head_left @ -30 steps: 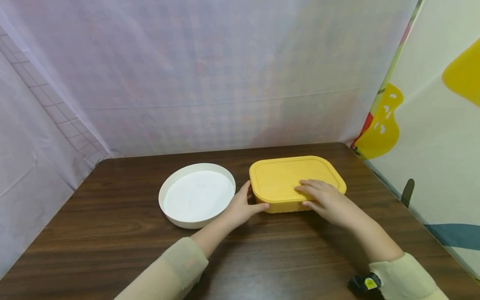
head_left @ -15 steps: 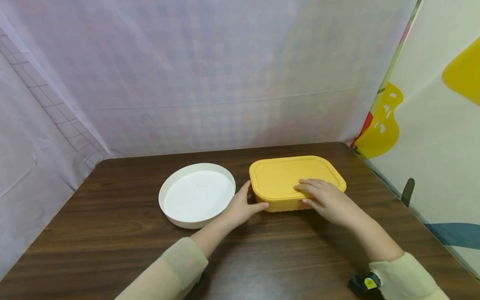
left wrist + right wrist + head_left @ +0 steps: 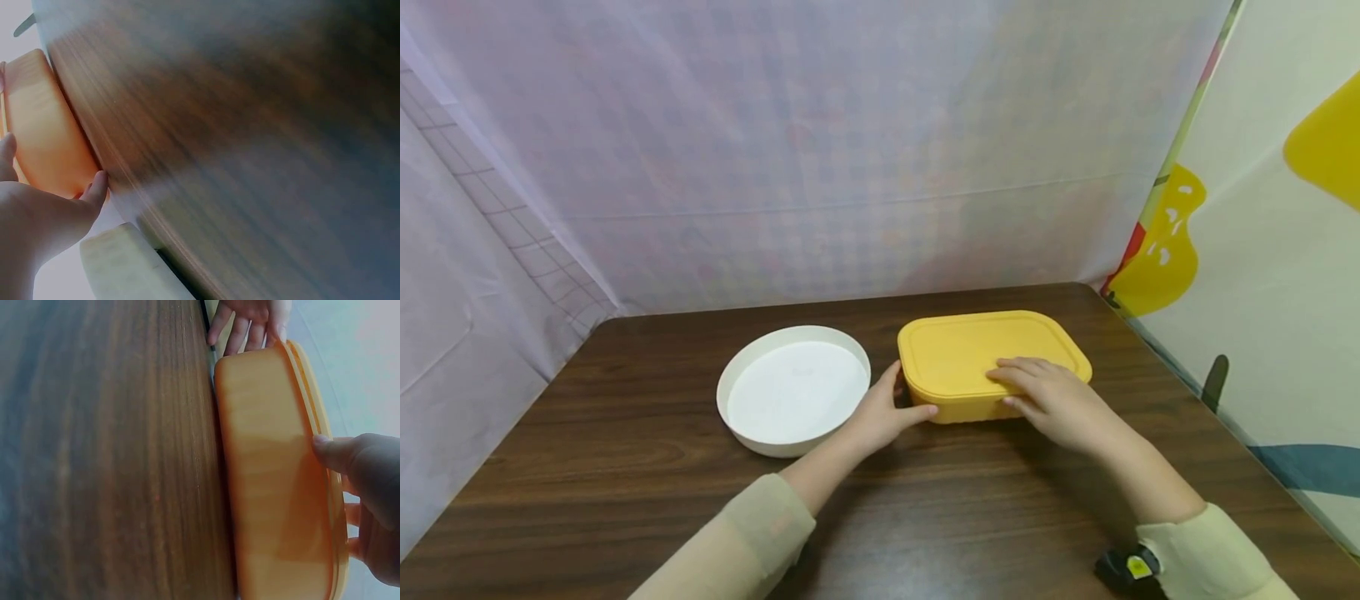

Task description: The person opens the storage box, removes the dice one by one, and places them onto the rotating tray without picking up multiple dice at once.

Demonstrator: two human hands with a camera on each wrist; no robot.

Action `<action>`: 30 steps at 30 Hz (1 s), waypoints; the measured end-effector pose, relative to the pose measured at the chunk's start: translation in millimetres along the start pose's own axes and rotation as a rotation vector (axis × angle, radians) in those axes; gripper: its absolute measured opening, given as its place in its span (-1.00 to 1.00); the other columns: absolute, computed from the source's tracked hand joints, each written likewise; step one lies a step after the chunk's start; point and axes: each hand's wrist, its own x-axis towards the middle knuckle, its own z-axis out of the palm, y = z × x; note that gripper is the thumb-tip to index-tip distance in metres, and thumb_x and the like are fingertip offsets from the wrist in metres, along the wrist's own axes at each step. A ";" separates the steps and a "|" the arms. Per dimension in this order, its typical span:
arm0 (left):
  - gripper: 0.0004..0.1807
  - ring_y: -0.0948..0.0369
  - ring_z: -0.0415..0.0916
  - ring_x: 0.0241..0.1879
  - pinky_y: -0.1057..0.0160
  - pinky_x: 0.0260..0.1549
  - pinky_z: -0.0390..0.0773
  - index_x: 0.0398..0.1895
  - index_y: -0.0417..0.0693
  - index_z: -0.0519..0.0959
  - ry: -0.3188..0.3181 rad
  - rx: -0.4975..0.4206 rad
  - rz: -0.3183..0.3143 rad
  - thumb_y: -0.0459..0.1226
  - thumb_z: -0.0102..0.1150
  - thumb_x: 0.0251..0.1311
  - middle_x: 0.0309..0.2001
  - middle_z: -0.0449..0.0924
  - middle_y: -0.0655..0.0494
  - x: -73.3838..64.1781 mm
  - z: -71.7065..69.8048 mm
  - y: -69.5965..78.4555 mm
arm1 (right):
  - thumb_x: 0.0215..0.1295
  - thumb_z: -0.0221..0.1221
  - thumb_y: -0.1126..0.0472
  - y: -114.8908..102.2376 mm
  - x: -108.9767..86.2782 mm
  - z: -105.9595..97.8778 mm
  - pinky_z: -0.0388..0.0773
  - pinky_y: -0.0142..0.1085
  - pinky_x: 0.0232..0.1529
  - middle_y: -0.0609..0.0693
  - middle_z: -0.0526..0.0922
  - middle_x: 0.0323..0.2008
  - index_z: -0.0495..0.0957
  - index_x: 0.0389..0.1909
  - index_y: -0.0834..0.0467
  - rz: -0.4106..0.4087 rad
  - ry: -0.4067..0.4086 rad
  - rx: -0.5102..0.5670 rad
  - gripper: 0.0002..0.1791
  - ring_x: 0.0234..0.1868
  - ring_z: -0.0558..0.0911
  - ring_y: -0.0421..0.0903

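Note:
A yellow rectangular food container (image 3: 972, 410) stands on the wooden table, its matching lid (image 3: 958, 350) seated on top. My left hand (image 3: 878, 417) holds the container's near left corner, thumb on the front wall and fingers along the left side. In the right wrist view those left fingers (image 3: 237, 331) reach past the short end. My right hand (image 3: 1060, 404) grips the lid's near edge toward the right: the thumb (image 3: 328, 450) presses from the front at the rim, and the other fingers lie over the top. The container's far side and its inside are hidden.
Left of the container, close to my left hand, sits a round white shallow dish (image 3: 797, 392). A black strap with a yellow-marked device (image 3: 1131, 568) is at my right sleeve. The brown table (image 3: 925, 517) ends at a pale curtain (image 3: 850, 167) behind.
The container's near side has shifted very slightly away from me since one second ago. Both hands keep nearly the same hold, and the white dish stays put.

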 end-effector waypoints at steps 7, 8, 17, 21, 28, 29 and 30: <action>0.01 -0.05 0.26 0.27 -0.02 0.17 0.30 0.48 -0.17 0.00 -0.007 -0.003 -0.001 -0.01 0.35 0.10 0.36 0.22 -0.12 0.4 -0.5 0.6 | 0.32 0.20 0.19 -1.5 0.4 -2.3 0.20 0.14 0.21 0.14 0.48 0.19 0.50 0.18 0.10 -0.001 0.001 -0.003 -0.59 0.22 0.40 0.17; 0.00 -0.05 0.26 0.27 -0.01 0.18 0.30 0.48 -0.17 0.01 -0.007 -0.004 0.001 -0.01 0.35 0.11 0.36 0.23 -0.12 0.4 -0.5 0.8 | 0.32 0.20 0.20 -1.6 0.5 -2.6 0.20 0.13 0.21 0.14 0.48 0.19 0.50 0.18 0.10 0.000 0.002 -0.005 -0.59 0.22 0.40 0.17; -0.02 -0.03 0.29 0.25 0.01 0.18 0.30 0.48 -0.17 0.02 0.003 -0.019 0.013 -0.06 0.35 0.12 0.34 0.26 -0.11 -0.6 0.3 1.5 | 0.32 0.17 0.29 -1.2 1.9 -7.7 0.24 0.12 0.18 0.16 0.52 0.14 0.51 0.15 0.16 -0.049 0.096 -0.021 -0.62 0.18 0.44 0.17; -0.02 -0.04 0.29 0.25 0.01 0.17 0.31 0.49 -0.16 0.00 0.008 -0.028 0.012 -0.07 0.34 0.13 0.35 0.25 -0.11 -0.7 1.6 2.1 | 0.29 0.19 0.32 -1.4 2.1 -8.7 0.28 0.12 0.15 0.13 0.56 0.10 0.50 0.15 0.15 -0.066 0.131 -0.017 -0.61 0.14 0.48 0.15; -0.02 -0.05 0.32 0.22 0.00 0.15 0.33 0.49 -0.13 0.00 0.023 -0.025 0.007 -0.05 0.34 0.13 0.34 0.26 -0.11 -1.7 2.9 2.9 | 0.24 0.22 0.40 -1.9 4.7 -13.0 0.38 0.09 0.07 0.11 0.60 0.03 0.48 0.14 0.16 -0.084 0.195 -0.011 -0.57 0.05 0.54 0.12; -0.02 -0.05 0.33 0.22 -0.01 0.15 0.34 0.49 -0.13 0.00 0.024 -0.025 0.008 -0.05 0.34 0.13 0.34 0.26 -0.11 -1.5 3.0 2.3 | 0.24 0.21 0.41 -2.0 5.2 -13.8 0.38 0.10 0.07 0.11 0.59 0.03 0.47 0.14 0.17 -0.079 0.197 -0.008 -0.57 0.05 0.54 0.12; -0.02 -0.05 0.33 0.22 -0.02 0.14 0.34 0.49 -0.13 0.00 0.025 -0.027 0.010 -0.05 0.34 0.13 0.34 0.27 -0.12 -1.3 3.1 1.8 | 0.24 0.21 0.41 -2.3 5.6 -14.6 0.37 0.10 0.07 0.11 0.59 0.04 0.47 0.14 0.17 -0.070 0.198 -0.005 -0.57 0.05 0.53 0.12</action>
